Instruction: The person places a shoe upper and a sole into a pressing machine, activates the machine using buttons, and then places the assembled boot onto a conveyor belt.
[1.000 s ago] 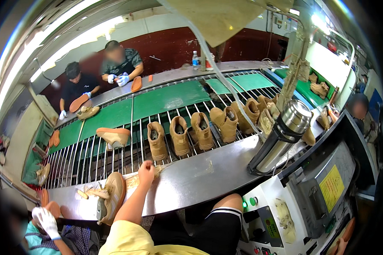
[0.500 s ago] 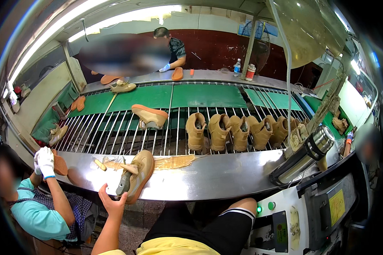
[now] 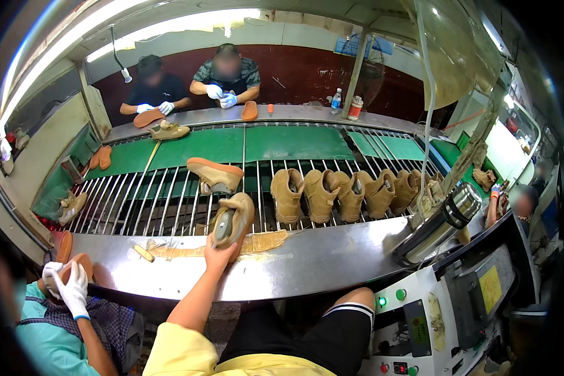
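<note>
My left hand [image 3: 218, 254] grips a tan shoe [image 3: 242, 214] by its heel end, fingers partly hidden behind it. The shoe is raised over the near edge of the rod conveyor, its grey inside facing me and its toe pointing away. Just beyond it, another tan shoe [image 3: 218, 183] with an orange-brown sole lies tipped over on the metal rods. To the right, several brown high-top shoes [image 3: 287, 195] stand in a row on the rods. My right hand is out of view.
A steel ledge [image 3: 332, 250] runs in front of me, with a yellowish block [image 3: 143, 253] on it. A steel flask [image 3: 445, 219] leans at the right beside a machine [image 3: 413, 326]. Gloved co-workers handle soles at the left and across the conveyor [image 3: 294, 144].
My left hand has taken hold of the shoe that stood on the ledge and moved it forward and right toward the rods. The co-worker at left has lowered their gloved hands.
</note>
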`<state>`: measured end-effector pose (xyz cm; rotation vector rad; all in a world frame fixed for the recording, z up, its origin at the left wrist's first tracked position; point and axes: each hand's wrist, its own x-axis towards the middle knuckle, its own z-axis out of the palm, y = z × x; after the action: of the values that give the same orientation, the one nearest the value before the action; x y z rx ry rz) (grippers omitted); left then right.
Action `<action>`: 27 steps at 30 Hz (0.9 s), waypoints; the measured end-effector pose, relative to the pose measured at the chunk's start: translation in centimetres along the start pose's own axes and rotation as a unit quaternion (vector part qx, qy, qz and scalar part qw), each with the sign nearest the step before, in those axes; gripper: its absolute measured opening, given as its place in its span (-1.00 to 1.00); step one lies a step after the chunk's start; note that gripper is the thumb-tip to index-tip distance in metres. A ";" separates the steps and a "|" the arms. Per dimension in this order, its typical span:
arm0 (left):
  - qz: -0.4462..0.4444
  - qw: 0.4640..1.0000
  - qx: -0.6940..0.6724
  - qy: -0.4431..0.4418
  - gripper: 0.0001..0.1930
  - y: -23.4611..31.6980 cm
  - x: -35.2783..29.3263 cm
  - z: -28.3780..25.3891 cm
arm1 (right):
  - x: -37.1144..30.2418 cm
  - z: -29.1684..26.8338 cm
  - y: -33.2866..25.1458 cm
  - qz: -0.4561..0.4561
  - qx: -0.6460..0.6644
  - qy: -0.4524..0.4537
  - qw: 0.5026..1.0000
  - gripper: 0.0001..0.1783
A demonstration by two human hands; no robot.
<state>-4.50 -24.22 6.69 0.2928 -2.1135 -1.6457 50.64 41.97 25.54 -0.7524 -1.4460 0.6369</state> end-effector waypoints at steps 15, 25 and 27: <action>-0.005 0.991 0.040 -0.125 -0.13 4.7 -0.6 8.8 | -17.5 25.5 -10.3 0.310 0.525 -0.402 0.682 -0.28; -0.234 0.822 -0.460 -0.238 -0.15 10.8 -8.8 -5.1 | -36.4 44.4 -25.2 0.166 0.189 -0.883 0.396 -0.38; -0.198 0.871 -0.439 -0.097 -0.28 10.6 -6.8 -8.5 | -38.7 45.9 -27.0 0.004 0.215 -0.882 0.419 -0.37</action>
<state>6.54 -25.79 16.98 0.2691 -1.2368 -2.7713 1.69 -1.88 21.20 0.8968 -2.8329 2.0117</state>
